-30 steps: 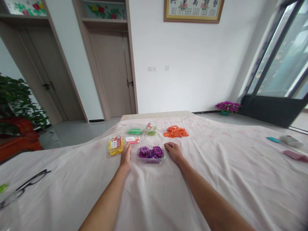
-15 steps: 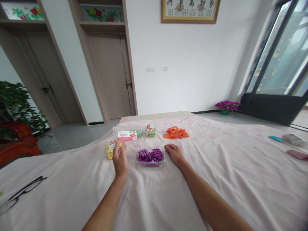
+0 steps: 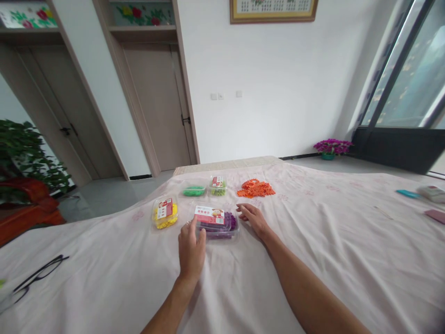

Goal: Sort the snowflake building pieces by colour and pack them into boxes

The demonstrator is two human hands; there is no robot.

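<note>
A clear plastic box of purple snowflake-like pieces (image 3: pixel 232 221) lies in front of me. Over its top, a little shifted to the left, is a clear lid with a red and white label (image 3: pixel 210 215). My left hand (image 3: pixel 192 248) grips this lid by its left end, thumb at the near side and fingers at the far side. Just right of the box, my right hand (image 3: pixel 255 220) rests with loosely bent fingers close to its edge, holding nothing that I can see. Left of my left hand is a lidded box of yellow pieces (image 3: pixel 166 217).
Farther back are a box of green pieces (image 3: pixel 194 190), a lidded box of light green pieces (image 3: pixel 218 186) and a heap of orange pieces (image 3: pixel 255 189). Black glasses (image 3: pixel 41 273) lie at left on the pale tablecloth (image 3: pixel 114 269). A blue item (image 3: pixel 407 193) is at far right.
My left hand has brought the labelled lid rightward and nearer, from above the green box to over the purple pieces. The right hand has stayed beside the box, its fingers slightly more spread.
</note>
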